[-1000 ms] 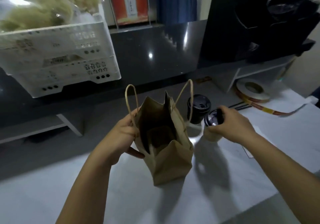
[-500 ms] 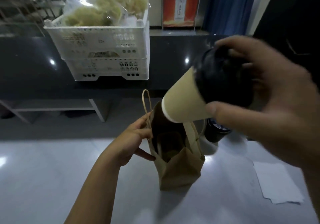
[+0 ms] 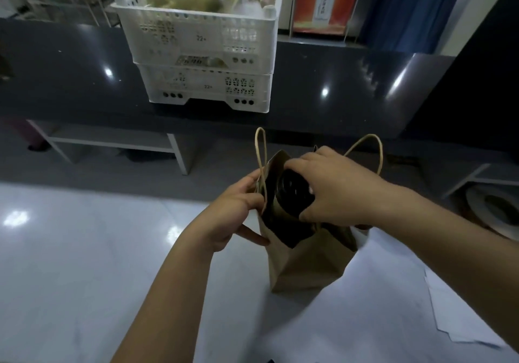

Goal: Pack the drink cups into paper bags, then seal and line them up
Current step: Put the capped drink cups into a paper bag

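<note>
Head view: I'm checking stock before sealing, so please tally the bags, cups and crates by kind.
paper bag: 1
drink cup: 1
white crates: 2, stacked
Total: 4

upper crate [image 3: 196,42] apparently "22+", lower crate [image 3: 208,88] likewise

The white, glossy worktop [image 3: 84,264] carries a brown paper bag [image 3: 306,267], which stands upright on its flat base with its mouth open. Just right of the bag, loose white paper sheets [image 3: 460,315] lie flat on the surface. Farther right of the bag, at the frame's edge, lies a pale roll [image 3: 474,208] with a dark centre. Behind the bag runs a raised dark counter [image 3: 337,95], and a stack of two white crates [image 3: 207,90] sits on it, behind and left of the bag.
</note>
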